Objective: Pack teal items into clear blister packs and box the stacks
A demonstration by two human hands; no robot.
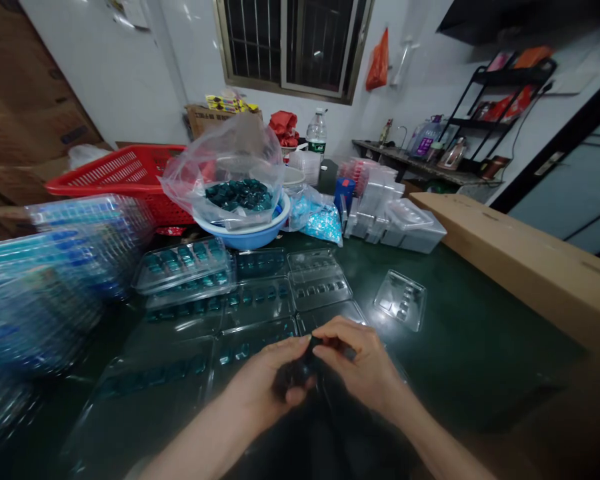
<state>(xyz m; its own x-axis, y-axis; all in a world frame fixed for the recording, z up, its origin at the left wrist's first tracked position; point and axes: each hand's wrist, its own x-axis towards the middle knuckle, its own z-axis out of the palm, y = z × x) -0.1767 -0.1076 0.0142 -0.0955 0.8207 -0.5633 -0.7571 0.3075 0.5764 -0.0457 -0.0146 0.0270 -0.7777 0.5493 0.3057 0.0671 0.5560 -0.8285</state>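
My left hand [265, 383] and my right hand [363, 367] meet low in the middle of the view, both closed around a small dark object [303, 370] that I cannot make out. They hover over clear plastic blister trays [260, 300] spread on the dark green table [455, 347]; some trays hold small teal pieces. A single clear tray [400, 299] lies apart to the right of my hands.
A blue bowl [250, 233] holds a plastic bag of teal pieces [237, 193]. A red basket [125, 173] stands at back left. Stacked filled trays [45, 280] are on the left, clear containers [400, 223] behind, and a long cardboard box [520, 260] on the right.
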